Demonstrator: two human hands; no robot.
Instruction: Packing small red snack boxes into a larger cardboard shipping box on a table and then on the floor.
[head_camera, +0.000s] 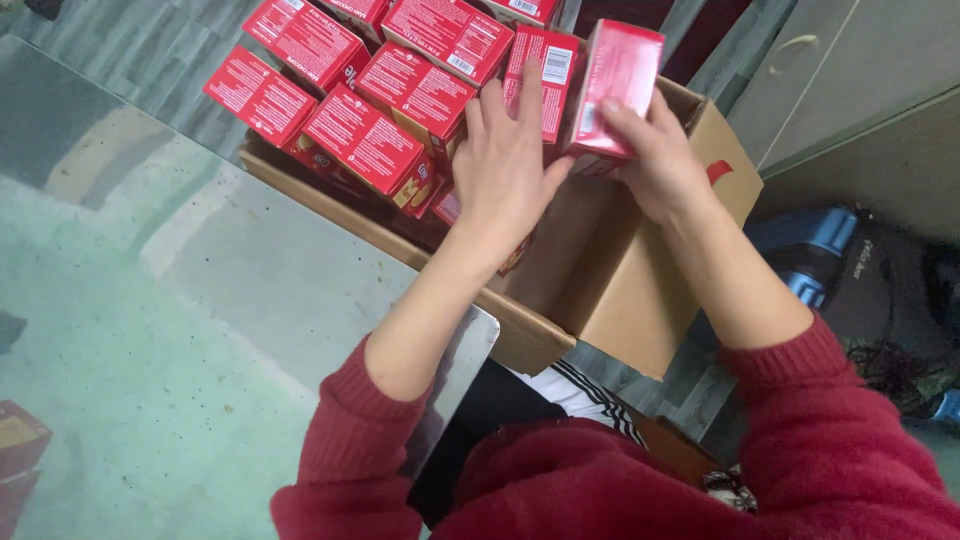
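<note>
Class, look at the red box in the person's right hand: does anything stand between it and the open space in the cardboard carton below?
Nothing visible does. The right hand holds the red box above the cardboard carton; the left hand rests beside it on the packed red boxes.

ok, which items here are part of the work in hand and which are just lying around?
In hand:
- red carton gripped by right hand
- left hand on stacked red cartons
- cardboard box

Lying about:
- glass tabletop
- blue case
- cabinet door
</note>
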